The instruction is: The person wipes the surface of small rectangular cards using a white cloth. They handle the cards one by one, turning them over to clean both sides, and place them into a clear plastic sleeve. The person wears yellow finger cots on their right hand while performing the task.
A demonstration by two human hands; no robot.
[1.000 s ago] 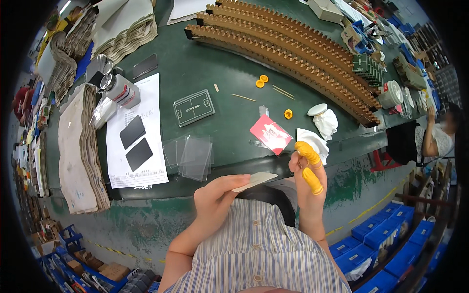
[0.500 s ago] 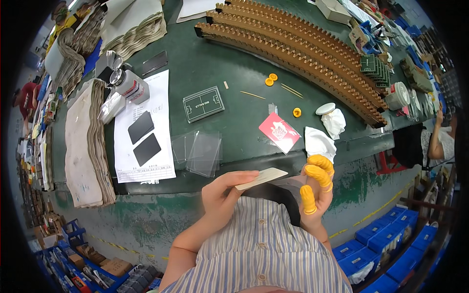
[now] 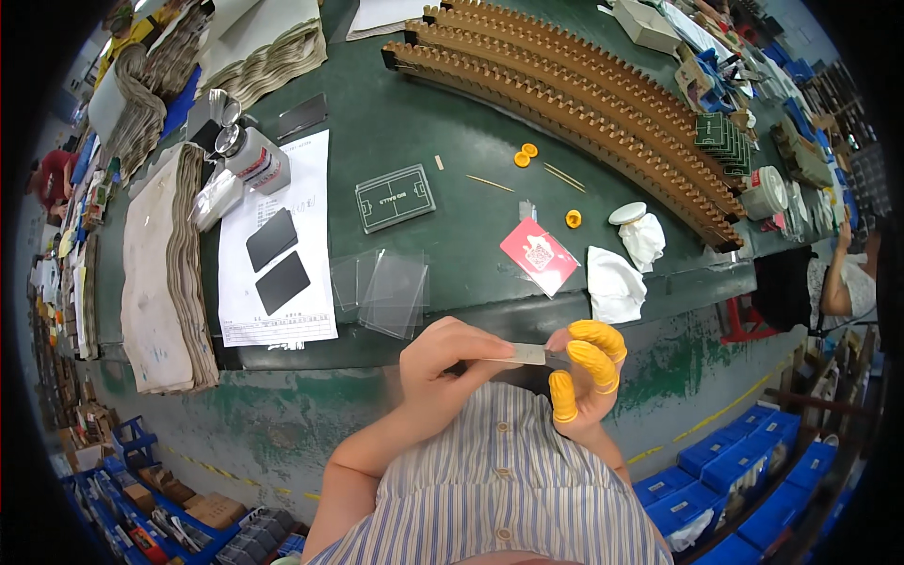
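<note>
1. Across the far right of the green surface [image 3: 461, 250], long toothed wooden racks [image 3: 565, 118] stand side by side and take up much of the room there.
2. At the left, a thick stack of worn sheets [image 3: 158, 282] lies beside a printed paper [image 3: 282, 327]; a bottle [image 3: 261, 162] stands on the paper's upper part, and two black plates [image 3: 282, 283] lie lower down on it.
3. Near the middle lies a dark flat box [image 3: 395, 198] with white lines; clear sheets [image 3: 395, 299] overlap between it and the near edge.
4. To the right, a red card [image 3: 539, 256] lies just beside a white cloth [image 3: 615, 287], with a white round lid [image 3: 628, 213] and thin sticks [image 3: 565, 177] farther back.
5. Short of the near edge, in front of the striped shirt [image 3: 461, 471], the pale flat piece [image 3: 529, 354] is held up off the surface.
6. The left grip [image 3: 444, 360] is clamped on its left end, thumb below and fingers above.
7. The right grip [image 3: 591, 377], with yellow finger covers [image 3: 595, 363], is right by the piece's other end; whether it pinches anything, I cannot tell.
</note>
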